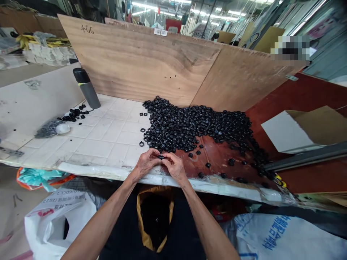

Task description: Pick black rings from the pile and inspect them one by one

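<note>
My left hand [147, 163] and my right hand [174, 165] meet near the table's front edge, fingertips pinched together. Between them is a small black plastic part [161, 157], mostly covered by the fingers, gripped from both sides. Right behind the hands spreads a large heap of small black ring-shaped plastic parts [187, 124]. A single black ring [141, 143] lies on the white tabletop to the left of the fingers. Several loose black pieces [208, 165] are scattered on the red-brown surface to the right.
A dark bottle [90, 92] stands at the back left, near a plastic bag of black parts [48, 129] and a small black pile [73, 115]. Wooden boards [141, 61] wall off the back. At right are an open carton [287, 131] and a metal bar [306, 156]. An open yellow-rimmed bag [139, 216] hangs below.
</note>
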{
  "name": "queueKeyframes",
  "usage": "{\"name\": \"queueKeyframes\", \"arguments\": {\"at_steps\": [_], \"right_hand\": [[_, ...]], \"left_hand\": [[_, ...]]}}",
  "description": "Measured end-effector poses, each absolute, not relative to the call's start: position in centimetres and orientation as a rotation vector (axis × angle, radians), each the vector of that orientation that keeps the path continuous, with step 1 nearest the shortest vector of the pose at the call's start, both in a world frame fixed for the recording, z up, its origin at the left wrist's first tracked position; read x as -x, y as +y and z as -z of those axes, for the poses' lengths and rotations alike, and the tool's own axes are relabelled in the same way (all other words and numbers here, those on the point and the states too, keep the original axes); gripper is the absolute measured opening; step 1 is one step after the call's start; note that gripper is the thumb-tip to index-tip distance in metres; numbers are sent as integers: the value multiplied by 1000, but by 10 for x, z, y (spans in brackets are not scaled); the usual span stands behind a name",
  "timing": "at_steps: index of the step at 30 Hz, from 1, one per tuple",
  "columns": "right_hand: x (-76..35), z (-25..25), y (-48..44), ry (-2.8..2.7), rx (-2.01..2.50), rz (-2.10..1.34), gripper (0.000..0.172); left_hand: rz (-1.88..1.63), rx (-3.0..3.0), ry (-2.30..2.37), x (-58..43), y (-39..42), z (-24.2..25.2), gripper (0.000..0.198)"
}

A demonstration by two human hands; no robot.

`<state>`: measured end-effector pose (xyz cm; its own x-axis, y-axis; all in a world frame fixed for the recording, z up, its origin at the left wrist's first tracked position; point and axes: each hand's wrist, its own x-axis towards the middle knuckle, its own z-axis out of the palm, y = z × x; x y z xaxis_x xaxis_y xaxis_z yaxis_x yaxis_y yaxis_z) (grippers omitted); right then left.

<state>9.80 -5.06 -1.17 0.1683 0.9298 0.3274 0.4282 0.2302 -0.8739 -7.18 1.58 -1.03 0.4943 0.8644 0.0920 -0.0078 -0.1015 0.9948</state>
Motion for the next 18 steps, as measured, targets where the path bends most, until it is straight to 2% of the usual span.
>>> {"name": "queueKeyframes", "arguments": {"at_steps": [5, 18], "right_hand": [[-98, 4, -52, -1439, 1371, -562, 16], [-101, 9, -51, -1262, 1361, -873, 29]], "left_hand": [[-899, -1427, 770, 71, 16, 14, 34], [-1052, -1784, 654, 69, 17, 11, 20]]}}
